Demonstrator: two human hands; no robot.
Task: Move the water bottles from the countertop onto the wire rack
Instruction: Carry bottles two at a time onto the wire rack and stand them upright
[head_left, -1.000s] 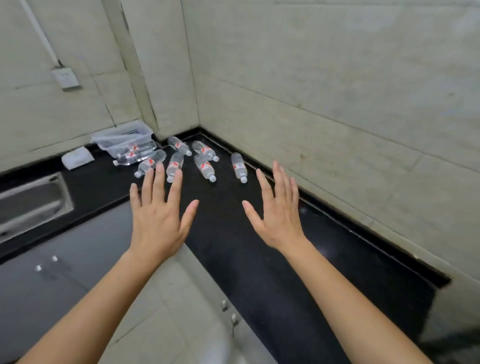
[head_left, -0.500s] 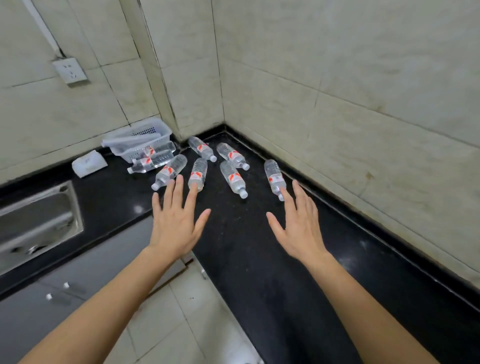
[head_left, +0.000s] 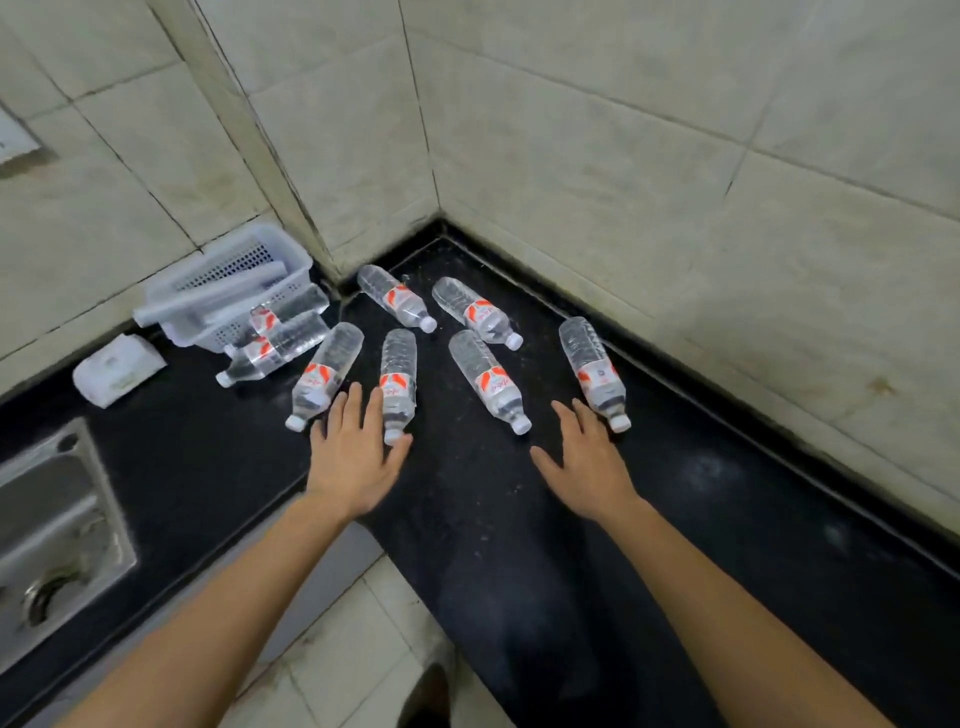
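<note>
Several clear water bottles with red-and-white labels lie on their sides in the corner of the black countertop (head_left: 675, 467). My left hand (head_left: 350, 457) is open, fingers spread, its fingertips at the cap end of one bottle (head_left: 398, 382), with another bottle (head_left: 324, 376) just to its left. My right hand (head_left: 584, 460) is open too, between a middle bottle (head_left: 488, 382) and the rightmost bottle (head_left: 592, 371), fingertips near that bottle's cap. Two more bottles (head_left: 397, 299) lie nearer the corner. No wire rack is in view.
A white perforated plastic basket (head_left: 234, 283) lies tipped at the back left, with two bottles (head_left: 275, 345) against it. A white packet (head_left: 117, 369) sits beside it. A steel sink (head_left: 52, 525) is at the left. Tiled walls close off the corner. Floor tiles show below.
Both hands have moved forward over the counter toward the bottles and now reach their cap ends. The view has come closer to the corner and tilted down.
</note>
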